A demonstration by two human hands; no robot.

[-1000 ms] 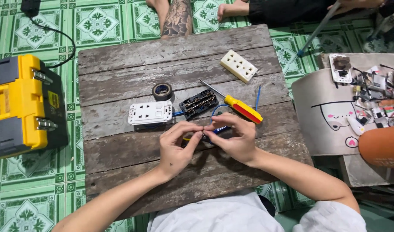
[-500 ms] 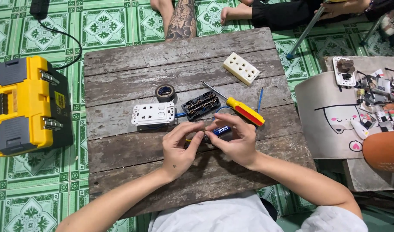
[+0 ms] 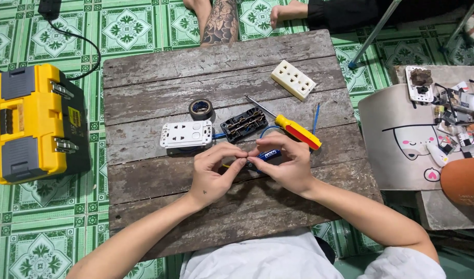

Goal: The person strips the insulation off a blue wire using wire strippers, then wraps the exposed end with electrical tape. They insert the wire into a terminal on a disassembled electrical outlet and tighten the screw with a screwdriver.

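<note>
Both hands meet over the middle of a weathered wooden board (image 3: 159, 98). My right hand (image 3: 286, 165) grips a small blue-handled tool (image 3: 269, 154). My left hand (image 3: 213, 173) pinches a thin wire against the tool's tip; a bit of yellow shows under its fingers. A blue wire (image 3: 268, 129) runs from the hands up to an opened black socket base (image 3: 243, 124). Left of that base lies a white socket cover (image 3: 187, 134), with a black tape roll (image 3: 200, 108) just behind it. A red and yellow screwdriver (image 3: 293, 129) rests beside my right hand.
A cream socket block (image 3: 293, 79) lies at the board's far right. A yellow and grey toolbox (image 3: 35, 121) stands on the green tiled floor at left. A low table (image 3: 397, 139) with small parts sits at right. Another person's legs (image 3: 219, 20) are beyond the board.
The view has shifted slightly, so everything sits a little further right. Both hands stay together on the tool and wire in the same spot.
</note>
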